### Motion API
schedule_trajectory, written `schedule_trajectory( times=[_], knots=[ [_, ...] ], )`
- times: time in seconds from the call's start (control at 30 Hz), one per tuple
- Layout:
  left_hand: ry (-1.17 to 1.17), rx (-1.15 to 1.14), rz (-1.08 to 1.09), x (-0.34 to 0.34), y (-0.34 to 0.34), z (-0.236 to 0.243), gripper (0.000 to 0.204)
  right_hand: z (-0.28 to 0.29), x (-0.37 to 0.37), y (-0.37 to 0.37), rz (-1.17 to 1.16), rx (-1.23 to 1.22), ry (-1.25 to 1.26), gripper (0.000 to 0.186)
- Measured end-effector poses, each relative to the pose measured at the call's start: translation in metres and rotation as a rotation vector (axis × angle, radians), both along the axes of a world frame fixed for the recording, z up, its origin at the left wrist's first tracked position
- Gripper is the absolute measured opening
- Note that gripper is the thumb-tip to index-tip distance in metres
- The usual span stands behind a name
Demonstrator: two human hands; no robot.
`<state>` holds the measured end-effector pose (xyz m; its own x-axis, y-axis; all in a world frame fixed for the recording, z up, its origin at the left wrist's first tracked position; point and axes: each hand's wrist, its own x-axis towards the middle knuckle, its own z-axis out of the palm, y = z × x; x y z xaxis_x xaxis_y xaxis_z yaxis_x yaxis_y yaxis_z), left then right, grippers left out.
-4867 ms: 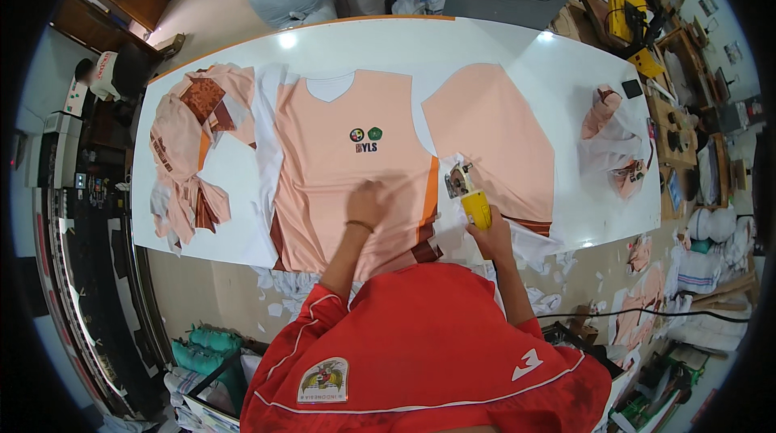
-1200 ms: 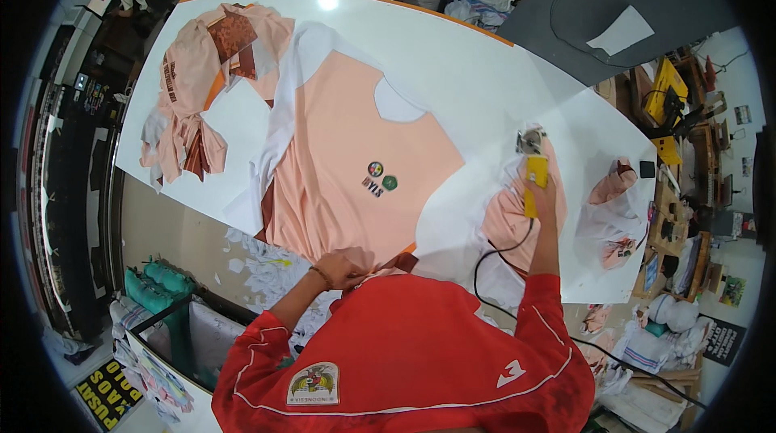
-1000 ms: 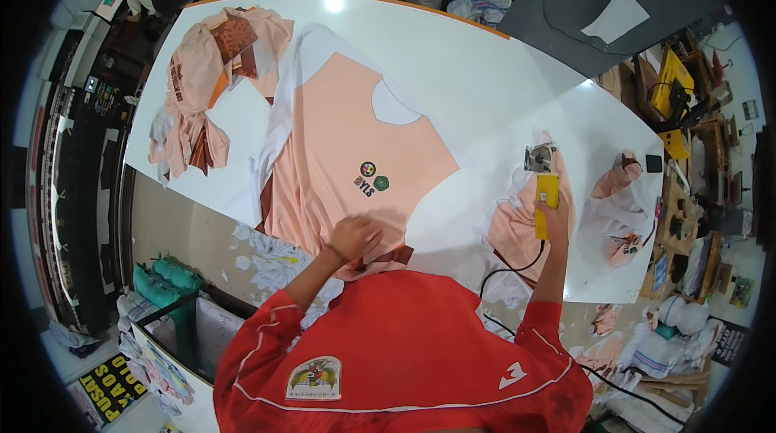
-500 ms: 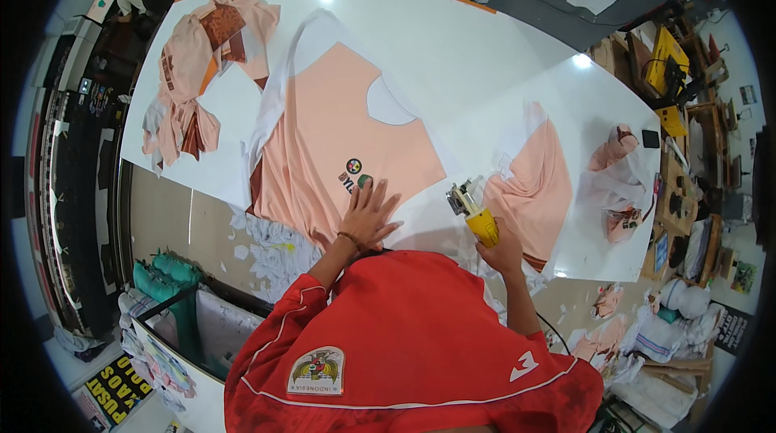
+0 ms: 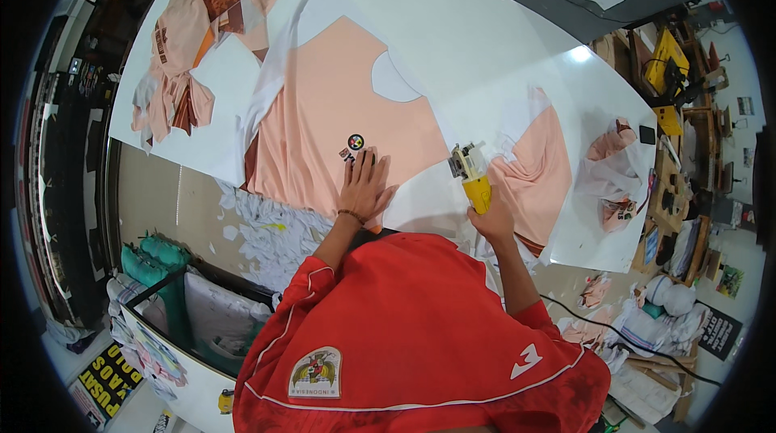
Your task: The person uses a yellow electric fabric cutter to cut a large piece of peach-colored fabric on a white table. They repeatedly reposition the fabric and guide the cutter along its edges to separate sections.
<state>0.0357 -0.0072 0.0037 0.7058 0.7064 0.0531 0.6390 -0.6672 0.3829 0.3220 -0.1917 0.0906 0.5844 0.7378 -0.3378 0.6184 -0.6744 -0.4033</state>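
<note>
Step in hand looks like trimming: 1 electric cutter, 1 panel edge. Right hand (image 5: 495, 219) is wrapped round the yellow body of the cutter (image 5: 478, 193), its metal head pointing ahead of the fingers, at or just beside the right corner of the shirt front (image 5: 347, 94). Can't tell if the blade is running or biting cloth. Left hand (image 5: 364, 187) lies flat on the shirt front, fingers spread, gripping nothing, partly covering the print near the round badge (image 5: 356, 142).

Next move, my read: cutter head lined up on the color boundary, left hand holding the cloth flat close by but off the blade's path.

Shirt front sits under and ahead of the left hand, on the white surface (image 5: 501, 53). Peach, white margin along its far left side, white still inside the neck cutout. Smooth ahead of the fingers; long folds left of the hand, brown at that edge. Loose peach piece (image 5: 537, 158) just right of the right hand, rumpled. Watch for folds creeping under the cutter.
</note>
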Motion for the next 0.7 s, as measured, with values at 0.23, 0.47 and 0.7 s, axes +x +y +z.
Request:
schedule_trajectory(
  times=[0.23,0.47,0.7],
  knots=[
    [-0.006,-0.025,0.014,-0.001,0.002,0.004,0.077,0.005,0.009,0.022,0.096,0.156,-0.023,0.058],
    [-0.047,-0.041,0.029,-0.001,0.002,0.007,0.074,0.001,0.018,0.062,0.092,0.069,0.027,0.054],
    [-0.040,-0.012,0.021,-0.001,0.003,0.008,0.073,0.002,0.027,0.114,0.122,-0.101,-0.073,0.066]
  ],
)
